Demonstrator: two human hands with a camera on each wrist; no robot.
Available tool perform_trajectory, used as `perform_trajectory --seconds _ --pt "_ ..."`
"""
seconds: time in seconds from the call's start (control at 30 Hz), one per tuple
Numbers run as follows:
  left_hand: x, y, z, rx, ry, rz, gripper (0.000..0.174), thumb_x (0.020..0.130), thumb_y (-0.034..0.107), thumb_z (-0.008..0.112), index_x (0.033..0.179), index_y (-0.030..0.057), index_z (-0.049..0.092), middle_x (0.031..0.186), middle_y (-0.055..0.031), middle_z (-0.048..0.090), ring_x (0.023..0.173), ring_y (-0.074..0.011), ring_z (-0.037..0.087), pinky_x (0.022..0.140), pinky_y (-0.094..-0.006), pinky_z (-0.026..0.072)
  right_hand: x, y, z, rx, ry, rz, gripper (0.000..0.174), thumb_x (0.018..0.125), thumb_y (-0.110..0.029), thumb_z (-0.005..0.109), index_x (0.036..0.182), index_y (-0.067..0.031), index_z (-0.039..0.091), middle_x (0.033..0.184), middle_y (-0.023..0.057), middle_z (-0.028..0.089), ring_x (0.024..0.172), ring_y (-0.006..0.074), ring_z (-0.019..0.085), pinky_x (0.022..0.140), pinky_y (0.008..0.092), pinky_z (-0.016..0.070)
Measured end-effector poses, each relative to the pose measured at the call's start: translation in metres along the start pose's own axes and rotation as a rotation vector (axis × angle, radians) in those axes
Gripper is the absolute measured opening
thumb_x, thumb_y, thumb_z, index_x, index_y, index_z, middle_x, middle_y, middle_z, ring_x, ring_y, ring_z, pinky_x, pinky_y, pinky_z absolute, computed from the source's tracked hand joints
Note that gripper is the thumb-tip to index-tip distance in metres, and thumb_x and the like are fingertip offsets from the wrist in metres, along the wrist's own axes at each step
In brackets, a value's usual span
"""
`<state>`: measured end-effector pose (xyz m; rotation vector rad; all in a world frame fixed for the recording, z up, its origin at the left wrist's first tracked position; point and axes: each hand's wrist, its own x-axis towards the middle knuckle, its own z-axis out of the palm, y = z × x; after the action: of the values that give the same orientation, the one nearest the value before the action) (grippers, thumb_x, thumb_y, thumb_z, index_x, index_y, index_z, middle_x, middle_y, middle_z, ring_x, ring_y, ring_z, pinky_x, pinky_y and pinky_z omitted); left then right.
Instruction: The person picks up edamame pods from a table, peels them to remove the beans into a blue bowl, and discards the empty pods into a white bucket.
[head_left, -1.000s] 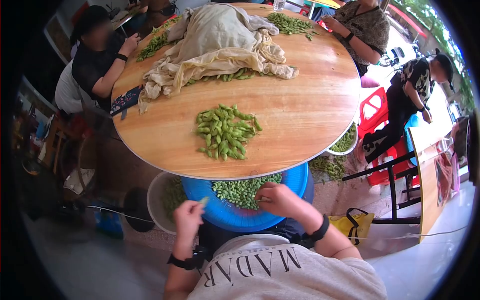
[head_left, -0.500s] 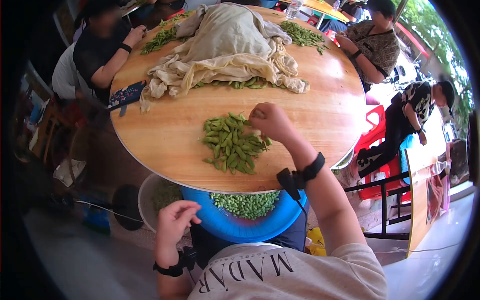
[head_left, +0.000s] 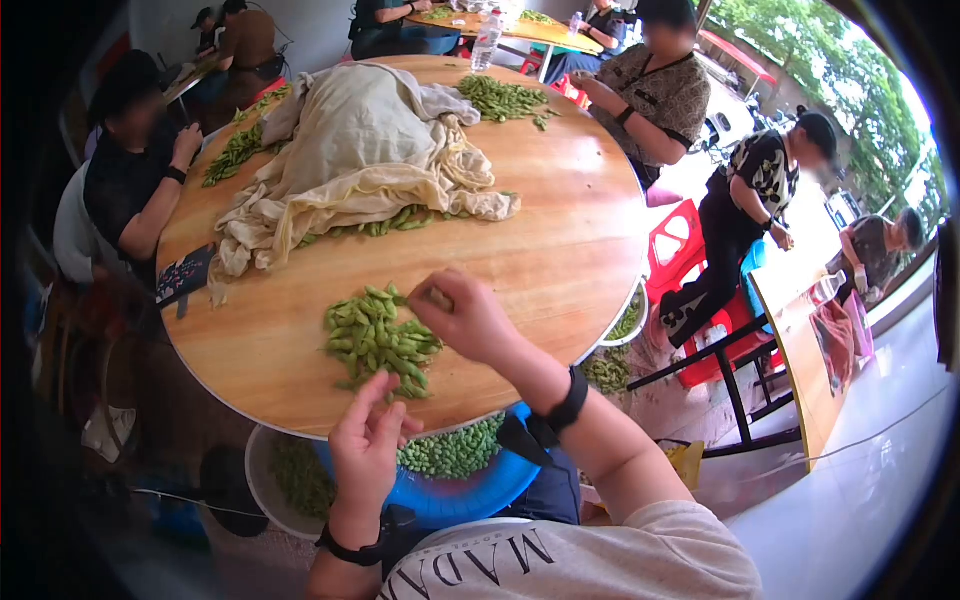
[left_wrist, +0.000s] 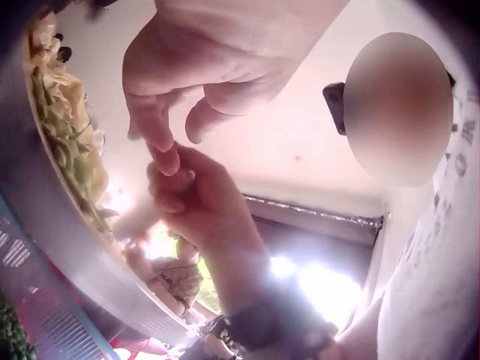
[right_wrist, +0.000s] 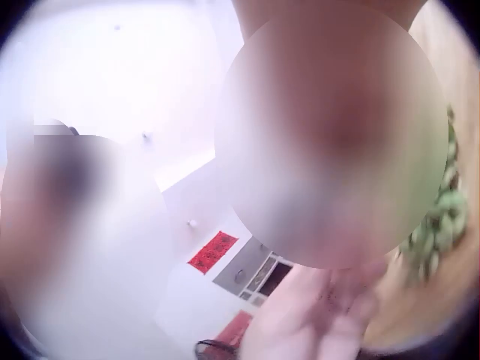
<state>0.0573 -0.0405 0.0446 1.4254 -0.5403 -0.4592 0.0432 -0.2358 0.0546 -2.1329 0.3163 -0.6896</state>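
My right hand (head_left: 462, 318) is over the table at the right side of a loose pile of green edamame pods (head_left: 375, 335). Its fingers are curled, with a small dull-green bit of pod (head_left: 437, 298) showing between them. Palm inward, my left hand (head_left: 368, 450) is at the table's front edge, fingers extended toward the pile's near end and thumb apart. In the left wrist view its fingertips (left_wrist: 166, 154) overlap the curled right hand (left_wrist: 199, 195). Below the table edge, a blue basin (head_left: 430, 505) holds shelled green beans (head_left: 450, 452).
A pale cloth (head_left: 360, 130) covers a mound on the round wooden table (head_left: 560, 240), with more pods around it. A pale bucket (head_left: 258, 470) stands left of the basin. Other people sit or stand around, with red stools (head_left: 675, 240) at the right.
My right hand went from above the basin to the table beside the pod pile. My left hand, earlier with a pod over the basin, has let it go and moved up toward the pile.
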Motion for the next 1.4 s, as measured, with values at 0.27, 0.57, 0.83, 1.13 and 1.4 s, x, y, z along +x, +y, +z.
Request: perform_trajectory --seconds 0.27,0.57,0.83,1.13,1.4 --pt "-0.019 -0.01 0.013 0.41 -0.052 0.246 0.028 0.077 -0.005 0.059 0.105 -0.0058 0.056 0.069 -0.0074 0.061 0.05 -0.0082 0.055 0.045 -0.0215 0.0426 -0.094 -0.037 -0.012 0.647 -0.369 0.501 0.028 0.091 -0.026 0.048 0.085 0.0001 0.058 0.062 -0.0023 0.049 0.052 0.0054 0.043 0.047 0.018 0.0345" --pt "-0.046 -0.011 0.002 0.331 -0.133 0.188 0.024 0.073 -0.001 0.067 0.096 -0.0032 0.061 0.077 -0.0056 0.064 0.063 -0.0083 0.058 0.057 -0.0197 0.0467 -0.121 -0.032 -0.009 0.807 -0.59 0.598 0.04 0.093 -0.038 0.04 0.089 -0.0015 0.054 0.059 -0.0023 0.043 0.05 0.0046 0.038 0.043 0.018 0.0304" --pt "-0.054 -0.004 0.005 0.508 -0.076 0.272 0.015 0.069 0.001 0.069 0.082 -0.0024 0.061 0.065 -0.0106 0.059 0.05 -0.0124 0.052 0.046 -0.0234 0.0409 -0.13 -0.032 -0.002 0.756 -0.578 0.576 0.033 0.092 -0.033 0.044 0.087 -0.0021 0.054 0.061 -0.002 0.045 0.052 0.005 0.042 0.045 0.0192 0.0354" --pt "-0.061 -0.019 0.009 0.448 -0.078 0.235 0.014 0.075 0.001 0.063 0.087 -0.0026 0.059 0.07 -0.0134 0.06 0.055 -0.0191 0.057 0.049 -0.0272 0.0446 -0.141 -0.033 0.006 0.788 -0.459 0.503 0.026 0.092 -0.026 0.047 0.079 -0.0034 0.049 0.061 -0.0027 0.044 0.052 0.0048 0.04 0.045 0.0197 0.0322" --pt "-0.066 -0.029 0.013 0.335 -0.084 0.163 0.01 0.076 -0.002 0.061 0.086 -0.0039 0.06 0.069 -0.0041 0.06 0.058 -0.0058 0.053 0.052 -0.0201 0.0429 -0.142 -0.028 -0.003 0.842 -0.521 0.577 0.027 0.092 -0.026 0.045 0.08 -0.003 0.05 0.06 -0.0028 0.043 0.052 0.0051 0.04 0.045 0.0201 0.0329"
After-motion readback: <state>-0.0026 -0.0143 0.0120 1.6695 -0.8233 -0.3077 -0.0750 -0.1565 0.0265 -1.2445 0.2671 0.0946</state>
